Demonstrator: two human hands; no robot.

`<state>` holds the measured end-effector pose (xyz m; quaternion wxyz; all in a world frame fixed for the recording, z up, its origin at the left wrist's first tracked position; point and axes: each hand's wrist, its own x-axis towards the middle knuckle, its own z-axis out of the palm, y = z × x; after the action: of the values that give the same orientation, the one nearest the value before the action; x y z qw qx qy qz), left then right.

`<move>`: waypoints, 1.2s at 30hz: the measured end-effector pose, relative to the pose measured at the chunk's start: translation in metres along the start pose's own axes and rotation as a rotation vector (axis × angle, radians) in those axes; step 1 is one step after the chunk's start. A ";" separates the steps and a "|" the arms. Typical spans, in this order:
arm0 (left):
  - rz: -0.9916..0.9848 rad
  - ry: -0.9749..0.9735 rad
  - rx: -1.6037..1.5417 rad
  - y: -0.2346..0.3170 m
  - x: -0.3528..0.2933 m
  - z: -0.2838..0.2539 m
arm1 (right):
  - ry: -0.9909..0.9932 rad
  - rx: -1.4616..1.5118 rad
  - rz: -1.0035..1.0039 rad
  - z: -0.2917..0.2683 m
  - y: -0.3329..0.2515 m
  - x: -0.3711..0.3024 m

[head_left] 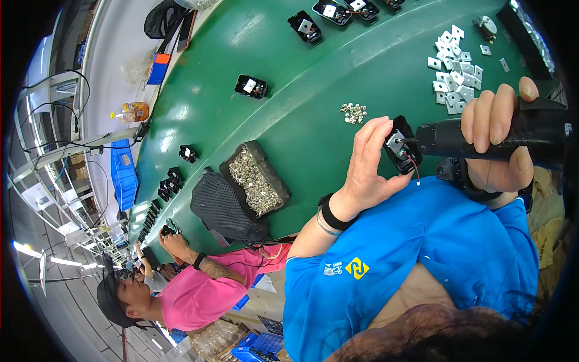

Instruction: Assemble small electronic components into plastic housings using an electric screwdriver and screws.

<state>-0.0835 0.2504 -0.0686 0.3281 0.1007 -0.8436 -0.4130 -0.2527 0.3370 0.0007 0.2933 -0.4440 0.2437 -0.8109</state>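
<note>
My left hand (369, 160) grips a small black plastic housing (405, 128) by its side, thumb at its lower edge. In the housing lies a square silver plate (395, 142), and thin red and black wires with a white plug (418, 183) hang out of it. Wrapped around a thick black power screwdriver (445, 137) is my right hand (497, 130). The screwdriver's bit points left and meets the plate's middle; whether a screw sits under it is hidden. Just beyond my left hand lies a small pile of screws (353, 113).
Square metal plates (455, 75) are heaped at the far right near a small motor-like part (485, 28). More black housings (251, 86) stand along the green table (289, 78). Left of me are a tray of screws (253, 181), a black mesh bag (220, 202) and a co-worker in pink (208, 289).
</note>
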 end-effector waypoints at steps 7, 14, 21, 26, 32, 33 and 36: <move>0.000 -0.006 0.000 0.002 0.000 -0.001 | 0.077 0.008 -0.009 0.007 0.003 -0.001; -0.001 -0.027 -0.065 -0.001 -0.004 0.001 | -0.076 -0.050 -0.009 0.012 0.005 -0.001; -0.041 -0.036 -0.102 -0.002 -0.006 -0.003 | -0.114 0.018 0.000 0.011 0.010 -0.001; -0.068 -0.051 -0.086 0.002 0.001 -0.004 | 0.110 -0.038 0.078 0.021 0.005 -0.006; -0.038 -0.056 -0.068 0.004 0.001 -0.005 | -0.151 0.028 0.042 0.008 0.007 -0.002; -0.042 -0.050 -0.061 0.003 0.001 -0.006 | -0.029 -0.016 0.022 0.015 0.011 -0.003; -0.048 -0.048 -0.067 0.002 -0.001 -0.005 | 0.061 -0.019 0.078 0.018 0.011 -0.006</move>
<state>-0.0794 0.2484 -0.0654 0.3011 0.0998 -0.8341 -0.4512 -0.2316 0.3309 -0.0007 0.3129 -0.4122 0.2774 -0.8095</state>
